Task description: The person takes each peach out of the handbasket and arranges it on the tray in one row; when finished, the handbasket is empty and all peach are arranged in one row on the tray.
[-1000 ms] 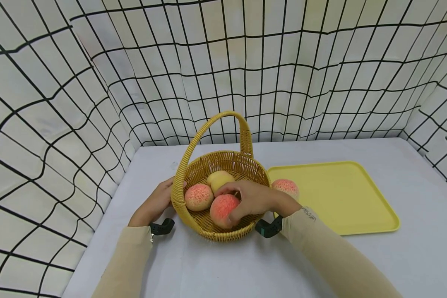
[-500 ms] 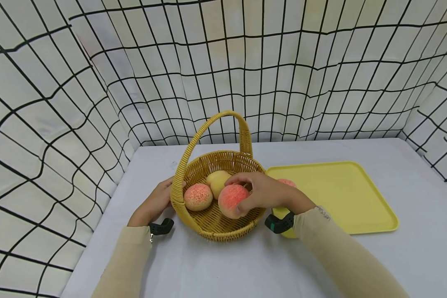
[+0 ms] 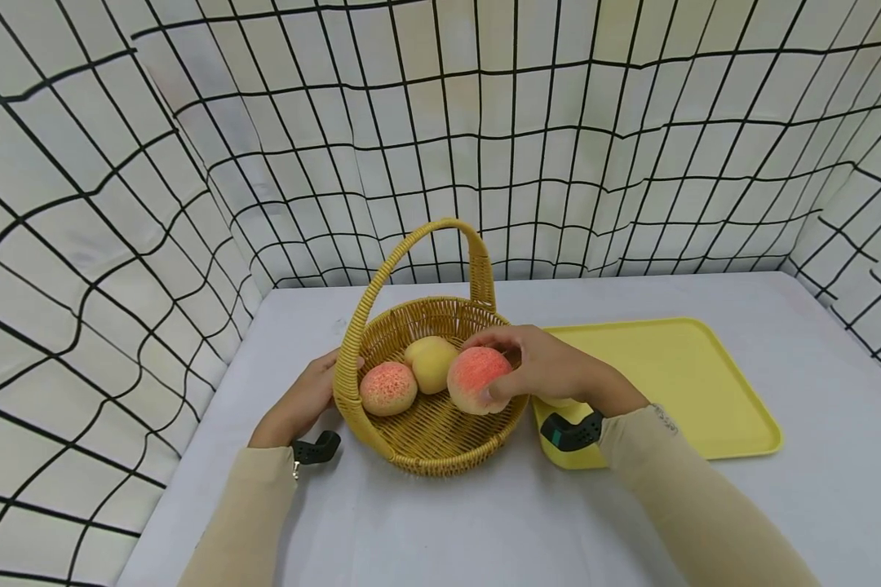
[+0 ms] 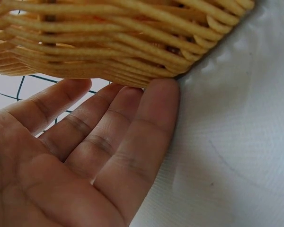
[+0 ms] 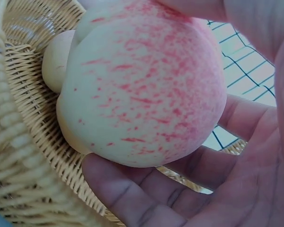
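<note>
My right hand (image 3: 539, 367) grips a pink-blushed peach (image 3: 477, 381) at the right inner side of the wicker basket (image 3: 440, 466). In the right wrist view, thumb and fingers curve round this peach (image 5: 146, 90). Two more fruits lie in the basket: a speckled pink peach (image 3: 388, 389) at the left and a plain yellow peach (image 3: 431, 364) behind the middle. My left hand (image 3: 297, 403) is at the basket's left side. In the left wrist view, its extended fingers (image 4: 154, 113) touch the wicker wall (image 4: 109, 38) from outside, low down; its thumb is out of that view.
A yellow tray (image 3: 675, 391) lies right of the basket on the white-covered table (image 3: 440, 538). Below my right hand shows a pale bit of another peach (image 3: 558, 401), mostly hidden. The basket's tall handle (image 3: 382, 293) arches over it. Black-gridded white walls (image 3: 543, 147) enclose the table.
My right hand has carried the pink-blushed peach up and to the right, from the basket's front towards its right rim, now covering most of the tray-side peach. My left hand has stayed put.
</note>
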`<state>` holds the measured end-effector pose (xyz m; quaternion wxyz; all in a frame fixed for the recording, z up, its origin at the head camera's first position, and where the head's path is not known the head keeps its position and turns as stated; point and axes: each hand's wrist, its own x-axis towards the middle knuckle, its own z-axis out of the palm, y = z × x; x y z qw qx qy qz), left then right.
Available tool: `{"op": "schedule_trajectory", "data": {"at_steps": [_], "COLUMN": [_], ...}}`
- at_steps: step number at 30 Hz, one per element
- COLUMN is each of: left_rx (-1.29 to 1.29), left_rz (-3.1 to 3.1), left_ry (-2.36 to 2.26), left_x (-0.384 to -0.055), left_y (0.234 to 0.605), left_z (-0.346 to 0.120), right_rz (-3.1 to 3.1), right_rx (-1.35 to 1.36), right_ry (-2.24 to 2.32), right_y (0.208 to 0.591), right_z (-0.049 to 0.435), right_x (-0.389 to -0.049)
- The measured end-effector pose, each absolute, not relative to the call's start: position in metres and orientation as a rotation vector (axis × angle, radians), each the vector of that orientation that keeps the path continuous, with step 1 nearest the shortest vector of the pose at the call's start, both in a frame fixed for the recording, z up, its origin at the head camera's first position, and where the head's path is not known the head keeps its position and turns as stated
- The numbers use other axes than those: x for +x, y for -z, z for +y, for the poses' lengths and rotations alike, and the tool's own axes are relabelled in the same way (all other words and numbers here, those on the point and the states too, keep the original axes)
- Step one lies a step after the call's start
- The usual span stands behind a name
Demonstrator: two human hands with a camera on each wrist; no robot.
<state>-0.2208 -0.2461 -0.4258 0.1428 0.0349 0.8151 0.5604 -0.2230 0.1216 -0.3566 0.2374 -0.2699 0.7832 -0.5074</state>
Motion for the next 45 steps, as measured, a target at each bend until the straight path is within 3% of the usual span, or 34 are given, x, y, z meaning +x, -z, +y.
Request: {"op": "schedule_trajectory", "data": {"at_steps": [23,45], "left_rx": [0.119,0.117], "left_rz": [2.376,2.373], "left_ry": [-1.597,-1.597], "left_x": [-0.219,-0.221], "left_y": [0.422,0.424], "left_z": [-0.246,-0.247], "right_rz": [2.201,2.327], "right_rx": [-0.562,-0.392], "right_ry": [1.574,1.697], "right_y": [0.351,0.371], "right_z": [0.176,0.248], "right_x": [-0.225,-0.222]}}
